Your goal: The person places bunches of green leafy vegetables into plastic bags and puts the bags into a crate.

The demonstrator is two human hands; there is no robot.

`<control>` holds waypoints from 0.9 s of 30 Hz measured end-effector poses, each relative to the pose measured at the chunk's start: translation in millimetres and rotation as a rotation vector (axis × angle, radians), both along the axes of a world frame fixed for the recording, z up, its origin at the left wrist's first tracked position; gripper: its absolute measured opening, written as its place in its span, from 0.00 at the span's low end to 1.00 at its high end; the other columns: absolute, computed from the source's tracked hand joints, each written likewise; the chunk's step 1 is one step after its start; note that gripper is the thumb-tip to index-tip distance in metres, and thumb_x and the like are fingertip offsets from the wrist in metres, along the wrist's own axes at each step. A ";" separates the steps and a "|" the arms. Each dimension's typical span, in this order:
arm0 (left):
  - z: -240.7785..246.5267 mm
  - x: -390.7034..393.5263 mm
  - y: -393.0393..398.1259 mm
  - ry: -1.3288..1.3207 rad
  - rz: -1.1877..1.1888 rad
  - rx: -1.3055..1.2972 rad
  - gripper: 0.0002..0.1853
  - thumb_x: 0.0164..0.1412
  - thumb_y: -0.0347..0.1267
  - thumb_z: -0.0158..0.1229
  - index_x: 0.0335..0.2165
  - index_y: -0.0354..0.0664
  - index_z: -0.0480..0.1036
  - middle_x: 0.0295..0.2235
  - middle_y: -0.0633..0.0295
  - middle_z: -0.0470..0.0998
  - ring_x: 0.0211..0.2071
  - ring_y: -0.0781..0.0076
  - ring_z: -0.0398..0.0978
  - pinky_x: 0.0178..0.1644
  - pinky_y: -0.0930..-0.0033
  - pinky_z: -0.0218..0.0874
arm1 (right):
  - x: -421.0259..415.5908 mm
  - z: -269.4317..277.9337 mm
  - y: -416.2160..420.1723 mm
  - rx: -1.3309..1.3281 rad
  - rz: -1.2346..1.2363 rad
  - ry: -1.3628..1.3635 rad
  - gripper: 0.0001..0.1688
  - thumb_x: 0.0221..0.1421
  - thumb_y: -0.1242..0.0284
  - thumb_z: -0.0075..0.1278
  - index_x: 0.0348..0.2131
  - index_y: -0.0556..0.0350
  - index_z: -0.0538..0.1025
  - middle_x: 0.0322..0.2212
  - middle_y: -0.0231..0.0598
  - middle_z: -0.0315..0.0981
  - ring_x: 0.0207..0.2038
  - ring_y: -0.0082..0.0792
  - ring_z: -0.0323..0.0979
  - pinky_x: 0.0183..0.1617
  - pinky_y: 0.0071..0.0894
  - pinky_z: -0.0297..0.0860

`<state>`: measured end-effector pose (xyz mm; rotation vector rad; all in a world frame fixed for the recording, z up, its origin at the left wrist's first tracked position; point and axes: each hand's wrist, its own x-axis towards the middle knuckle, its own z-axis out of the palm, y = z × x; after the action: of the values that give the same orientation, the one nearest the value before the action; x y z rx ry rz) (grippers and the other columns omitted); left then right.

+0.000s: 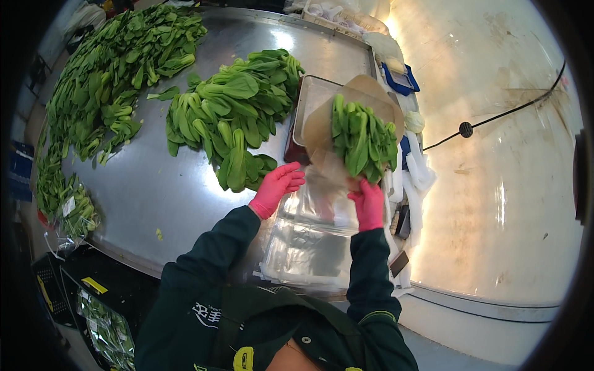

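Both hands wear pink gloves. My left hand [280, 189], its fingers stretched out and holding nothing, is beside the near end of a pile of bok choy [232, 104]. My right hand [369, 204] has its fingers curled on the near edge of a thin brown sheet [320, 127]; blur partly hides this grip. A bunch of bok choy [359, 137] lies on the sheet, stems pointing away from me. The sheet partly covers the metal pan of a weighing scale [312, 95]. Below my hands lies a stack of clear plastic bags [306, 250].
A larger heap of bok choy [111, 69] covers the left of the steel table [125, 199]. Bagged greens [81, 213] rest at its near left corner. Black crates [116, 259] stand below. White foam pieces [413, 185] and a blue tray [401, 79] line the right edge.
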<state>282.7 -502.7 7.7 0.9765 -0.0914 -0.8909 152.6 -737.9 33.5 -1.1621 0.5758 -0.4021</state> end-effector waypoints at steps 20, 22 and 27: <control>39.5 -85.5 21.2 -0.418 -0.092 -0.005 0.54 0.53 0.45 0.61 0.62 0.37 0.32 0.59 0.51 0.51 0.60 0.63 0.51 0.62 0.63 0.46 | -36.9 52.2 117.7 -0.243 0.221 -0.046 0.46 0.59 0.51 0.42 0.64 0.55 0.41 0.62 0.43 0.44 0.62 0.38 0.48 0.64 0.34 0.47; 38.8 -96.4 24.4 -0.434 -0.047 0.044 0.59 0.51 0.45 0.64 0.61 0.33 0.27 0.59 0.48 0.50 0.61 0.61 0.50 0.62 0.62 0.45 | -42.7 51.6 129.9 -0.492 0.360 -0.017 0.58 0.51 0.63 0.57 0.64 0.56 0.34 0.63 0.46 0.39 0.63 0.39 0.44 0.63 0.32 0.47; 49.4 -120.9 39.2 -0.908 -0.157 0.293 0.68 0.46 0.47 0.67 0.59 0.33 0.19 0.61 0.41 0.44 0.62 0.53 0.46 0.63 0.61 0.44 | -61.3 60.9 128.2 -0.166 0.303 0.087 0.57 0.46 0.72 0.61 0.64 0.55 0.41 0.59 0.45 0.48 0.59 0.37 0.53 0.60 0.33 0.56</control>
<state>161.8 -463.5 57.1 1.6088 -0.8348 -0.5460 91.3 -609.7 94.4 -1.4076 0.4379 -0.1411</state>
